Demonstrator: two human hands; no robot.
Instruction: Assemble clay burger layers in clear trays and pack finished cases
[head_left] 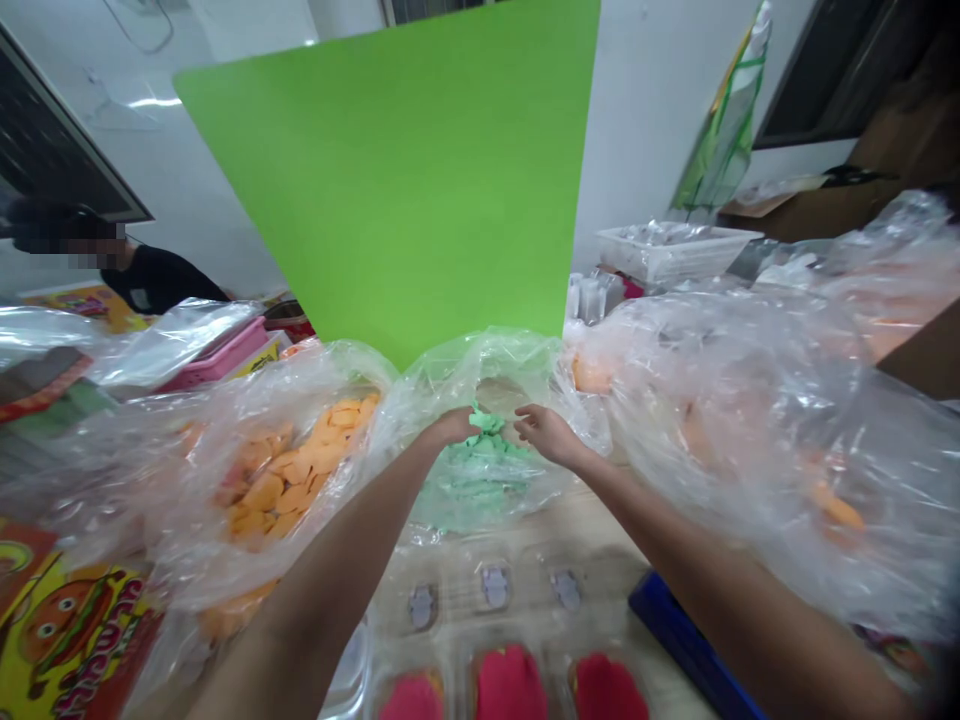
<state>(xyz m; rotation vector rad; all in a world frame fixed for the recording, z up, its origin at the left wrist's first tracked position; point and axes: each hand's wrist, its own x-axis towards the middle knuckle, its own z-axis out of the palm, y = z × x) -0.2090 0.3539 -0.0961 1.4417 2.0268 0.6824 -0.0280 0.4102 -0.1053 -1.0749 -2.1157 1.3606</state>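
My left hand (454, 427) reaches into a clear plastic bag (495, 350) and grips a few light green, ruffled-edged pieces (487, 420). More green pieces (480, 480) lie inside the same bag. Over its right side, my right hand (549, 434) has thumb and fingers apart and nothing visible in them. Nearer to me is a clear plastic tray (457, 625) with compartments. Small greyish-white pieces (495, 587) sit in its back row, and red, bun-like pieces (511, 684) fill the front row.
To the left, a clear bag holds orange rounded pieces (281, 475). Large plastic bags (720, 400) crowd the right side. A blue box-like object (686, 640) lies under my right forearm. Behind stands a green panel (420, 180). At the far left is another person (169, 280).
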